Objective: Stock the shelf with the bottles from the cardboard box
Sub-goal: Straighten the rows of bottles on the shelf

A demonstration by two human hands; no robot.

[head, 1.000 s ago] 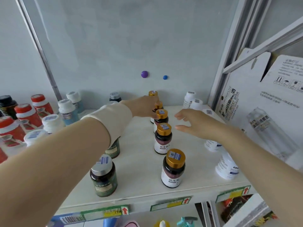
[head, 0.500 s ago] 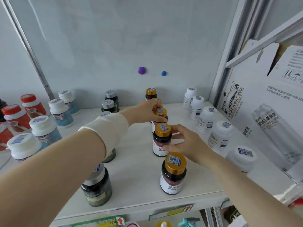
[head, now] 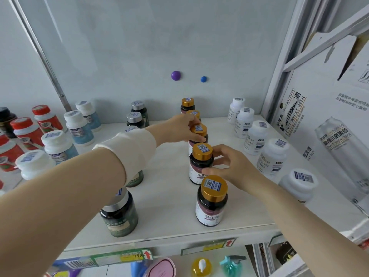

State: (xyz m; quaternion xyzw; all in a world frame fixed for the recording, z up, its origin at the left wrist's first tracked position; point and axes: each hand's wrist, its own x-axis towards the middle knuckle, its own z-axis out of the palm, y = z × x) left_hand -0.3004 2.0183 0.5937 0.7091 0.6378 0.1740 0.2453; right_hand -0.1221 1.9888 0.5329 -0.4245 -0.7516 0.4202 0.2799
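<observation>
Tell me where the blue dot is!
In the head view, the blue dot is on the back wall, just right of the bigger purple dot, above the gold-capped bottles.

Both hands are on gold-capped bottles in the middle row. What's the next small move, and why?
Probably slide the second bottle slightly right with the right hand: it stands a little left of the front bottle, while the left hand holds the third bottle.

pale grey wall (head: 129, 47), white metal post (head: 287, 47)
</observation>
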